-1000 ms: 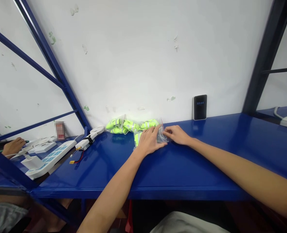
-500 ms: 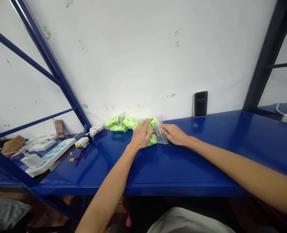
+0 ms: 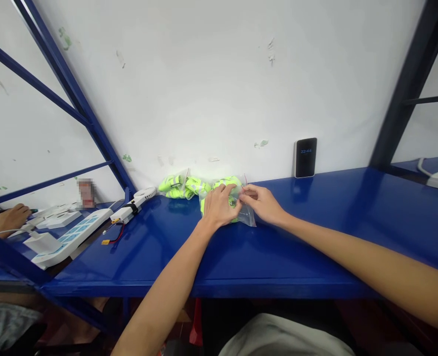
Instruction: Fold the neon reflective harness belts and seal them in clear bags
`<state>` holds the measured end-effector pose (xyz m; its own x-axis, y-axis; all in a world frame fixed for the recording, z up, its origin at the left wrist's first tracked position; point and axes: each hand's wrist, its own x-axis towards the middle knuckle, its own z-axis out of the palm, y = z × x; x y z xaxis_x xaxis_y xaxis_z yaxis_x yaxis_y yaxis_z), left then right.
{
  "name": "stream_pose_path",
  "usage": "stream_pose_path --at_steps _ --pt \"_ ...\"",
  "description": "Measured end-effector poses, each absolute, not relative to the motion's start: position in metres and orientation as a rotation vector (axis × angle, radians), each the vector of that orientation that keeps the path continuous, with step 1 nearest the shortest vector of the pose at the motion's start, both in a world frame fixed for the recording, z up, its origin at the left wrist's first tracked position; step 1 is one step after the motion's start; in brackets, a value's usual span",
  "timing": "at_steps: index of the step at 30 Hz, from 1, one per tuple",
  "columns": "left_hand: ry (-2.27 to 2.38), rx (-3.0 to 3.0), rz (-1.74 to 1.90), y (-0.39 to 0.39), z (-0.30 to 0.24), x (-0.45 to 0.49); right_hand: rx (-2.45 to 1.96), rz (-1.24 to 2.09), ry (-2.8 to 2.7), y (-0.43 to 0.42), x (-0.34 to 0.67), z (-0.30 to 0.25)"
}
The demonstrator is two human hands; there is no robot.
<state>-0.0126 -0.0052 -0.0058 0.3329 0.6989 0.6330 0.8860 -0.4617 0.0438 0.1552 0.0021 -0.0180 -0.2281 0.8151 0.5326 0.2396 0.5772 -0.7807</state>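
Note:
A clear plastic zip bag [image 3: 247,215] with folded neon-yellow reflective fabric inside lies on the blue table beneath my hands. Across its top rests my left hand [image 3: 221,205], fingers curved and the thumb reaching to the bag's right edge, closed on the plastic. At that same edge my right hand [image 3: 261,201] pinches the bag between thumb and fingers, close to the left thumb. Part of the fabric is hidden under the left hand. Behind, against the wall, sit more bagged neon-yellow bundles [image 3: 173,184].
A small black-screened device [image 3: 305,158] leans on the wall at the right. On the left are a white handheld fan [image 3: 144,194], a battery pack with wires [image 3: 114,234] and a power strip [image 3: 76,237]. Beyond the blue frame [image 3: 89,106] another person's hand [image 3: 13,217] shows.
My left hand has shifted right and its thumb has come to the bag's edge. My right hand has moved slightly left, so the two hands now nearly meet.

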Motion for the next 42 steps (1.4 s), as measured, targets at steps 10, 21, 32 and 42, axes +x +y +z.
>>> stream_pose_path --at_steps 10,21,32,42 --pt "-1.250 -2.506 -0.682 -0.010 0.019 -0.032 -0.910 0.521 -1.857 0.000 0.151 -0.022" --pt "-1.298 -2.634 -0.640 -0.002 0.034 -0.028 -0.841 0.566 -1.907 0.001 0.151 -0.022" --pt "-1.276 -2.720 -0.740 -0.001 0.028 -0.028 -0.867 0.675 -1.850 0.002 0.150 -0.025" --pt "-1.287 -2.709 -0.734 0.002 0.022 -0.025 -0.916 0.634 -1.873 0.004 0.150 -0.024"
